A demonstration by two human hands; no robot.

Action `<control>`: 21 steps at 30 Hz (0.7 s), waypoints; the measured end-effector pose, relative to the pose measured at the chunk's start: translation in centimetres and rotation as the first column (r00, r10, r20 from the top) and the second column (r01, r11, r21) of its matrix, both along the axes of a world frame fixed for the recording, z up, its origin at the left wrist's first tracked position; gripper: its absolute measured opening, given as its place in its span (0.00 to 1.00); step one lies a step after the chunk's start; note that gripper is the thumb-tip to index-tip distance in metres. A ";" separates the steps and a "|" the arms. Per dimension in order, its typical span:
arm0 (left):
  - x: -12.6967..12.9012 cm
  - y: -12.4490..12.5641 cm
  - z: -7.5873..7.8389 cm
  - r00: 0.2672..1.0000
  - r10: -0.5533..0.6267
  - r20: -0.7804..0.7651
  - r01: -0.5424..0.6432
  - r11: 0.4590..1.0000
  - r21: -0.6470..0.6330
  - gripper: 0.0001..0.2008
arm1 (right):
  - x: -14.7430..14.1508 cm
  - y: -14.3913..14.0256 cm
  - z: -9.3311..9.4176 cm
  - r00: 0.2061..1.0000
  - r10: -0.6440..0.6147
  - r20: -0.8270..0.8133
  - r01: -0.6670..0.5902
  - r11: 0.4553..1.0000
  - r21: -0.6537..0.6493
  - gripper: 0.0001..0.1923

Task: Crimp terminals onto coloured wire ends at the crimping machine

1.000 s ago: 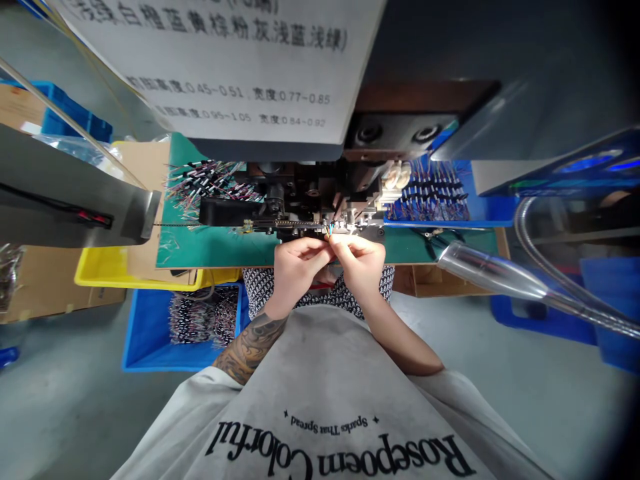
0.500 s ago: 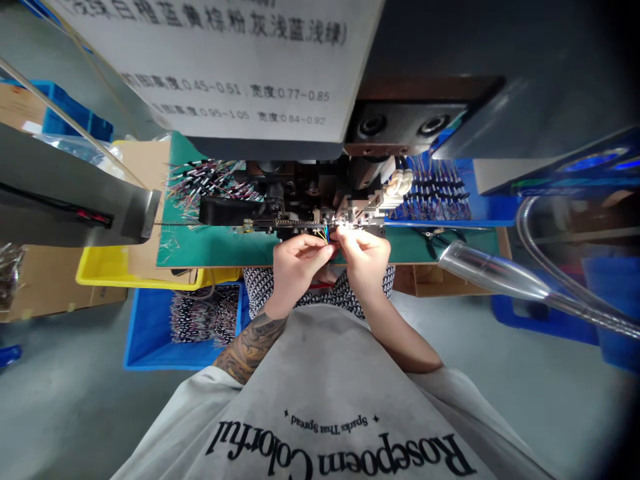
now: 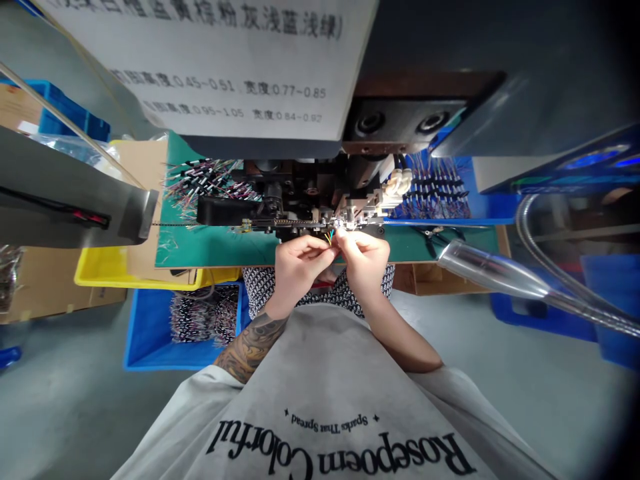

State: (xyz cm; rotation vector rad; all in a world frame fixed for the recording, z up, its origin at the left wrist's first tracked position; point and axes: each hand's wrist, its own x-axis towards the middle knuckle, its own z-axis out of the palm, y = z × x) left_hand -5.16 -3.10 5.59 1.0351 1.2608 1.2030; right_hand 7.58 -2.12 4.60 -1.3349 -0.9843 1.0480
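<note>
Thin coloured wires (image 3: pixel 329 237), yellow and blue among them, fan out from between my fingertips. My left hand (image 3: pixel 301 263) pinches the wire bundle from the left, thumb against forefinger. My right hand (image 3: pixel 365 257) is closed too, its thumb and forefinger pinching the wires just below the machine's working point. Right in front of the fingertips is the crimping machine (image 3: pixel 345 217), with small metal tooling. A strip of terminals (image 3: pixel 295 223) runs into it from the left. The rest of the bundle is hidden by my hands.
Bundled wire harnesses (image 3: pixel 213 180) lie on the green mat (image 3: pixel 215 250); more fill a blue tray (image 3: pixel 493 212) behind right and a blue bin (image 3: pixel 150 333) below left. A clear-tipped flexible tube (image 3: pixel 490 270) reaches in from the right, near black-handled pliers (image 3: pixel 433 240).
The wire tips have come back from the machine and now spread above my left fingertips. My left hand has shifted slightly right; my right hand stays almost in place.
</note>
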 end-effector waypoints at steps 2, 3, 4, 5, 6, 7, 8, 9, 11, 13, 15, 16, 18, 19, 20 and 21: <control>-0.1 0.1 -0.3 1.000 0.016 -0.015 -0.015 1.000 0.019 0.09 | 0.0 0.3 -0.1 1.000 0.005 -0.023 -0.006 1.000 -0.027 0.17; -0.2 0.1 -0.4 0.999 0.023 -0.025 -0.023 0.999 0.023 0.08 | 0.0 0.4 -0.2 0.999 0.004 -0.035 -0.006 0.999 -0.042 0.16; -0.2 0.1 -0.5 0.999 0.026 -0.036 -0.025 0.999 0.023 0.08 | -0.1 0.5 -0.3 0.999 -0.001 -0.042 -0.001 0.998 -0.058 0.15; -0.3 0.1 -0.6 0.999 0.027 -0.047 -0.026 0.999 0.021 0.08 | -0.1 0.5 -0.4 0.999 -0.010 -0.043 0.007 0.997 -0.072 0.15; -0.3 0.1 -0.7 0.998 0.026 -0.057 -0.025 1.000 0.017 0.08 | -0.1 0.5 -0.5 0.999 -0.019 -0.041 0.016 0.996 -0.082 0.15; -0.3 0.1 -0.7 0.998 0.028 -0.063 -0.028 1.000 0.011 0.08 | -0.2 0.5 -0.6 0.999 -0.027 -0.039 0.023 0.996 -0.088 0.15; -0.3 0.0 -0.7 0.997 0.031 -0.066 -0.031 1.000 0.004 0.08 | -0.2 0.4 -0.6 0.999 -0.027 -0.040 0.023 0.996 -0.090 0.15; -0.3 0.0 -0.7 0.997 0.034 -0.064 -0.034 0.999 -0.003 0.08 | -0.2 0.3 -0.6 0.999 -0.020 -0.045 0.016 0.996 -0.088 0.15; -0.3 0.0 -0.5 0.998 0.036 -0.052 -0.036 0.999 -0.015 0.09 | -0.1 0.0 -0.7 0.999 0.011 -0.046 -0.014 0.997 -0.080 0.15; -0.2 0.0 -0.3 0.998 0.024 -0.049 -0.025 0.999 -0.025 0.09 | 0.0 -0.3 -0.8 0.998 0.047 -0.030 -0.049 0.996 -0.068 0.15; -0.1 0.0 0.1 0.998 0.010 -0.057 -0.012 0.999 -0.032 0.09 | 0.1 -0.6 -0.9 0.998 0.057 -0.016 -0.057 0.997 -0.055 0.14; 0.0 0.0 0.2 0.998 0.006 -0.059 -0.008 0.999 -0.035 0.09 | 0.1 -0.6 -0.9 0.999 0.049 -0.014 -0.050 0.998 -0.046 0.13; 0.1 -0.1 0.4 0.999 0.001 -0.046 -0.002 0.999 -0.037 0.10 | 0.2 -0.6 -0.9 1.000 0.012 -0.018 -0.013 1.000 -0.020 0.12; 0.1 -0.1 0.4 0.999 -0.004 -0.035 0.003 0.999 -0.038 0.10 | 0.1 -0.6 -0.9 1.000 -0.007 -0.018 0.007 1.000 -0.008 0.12; 0.1 -0.2 0.4 1.000 -0.008 -0.023 0.007 0.999 -0.038 0.10 | 0.1 -0.5 -0.8 1.000 -0.023 -0.021 0.023 1.000 -0.001 0.12; 0.1 -0.2 0.3 1.000 -0.009 -0.013 0.009 0.999 -0.038 0.10 | 0.1 -0.4 -0.7 0.999 -0.030 -0.027 0.030 1.000 -0.001 0.13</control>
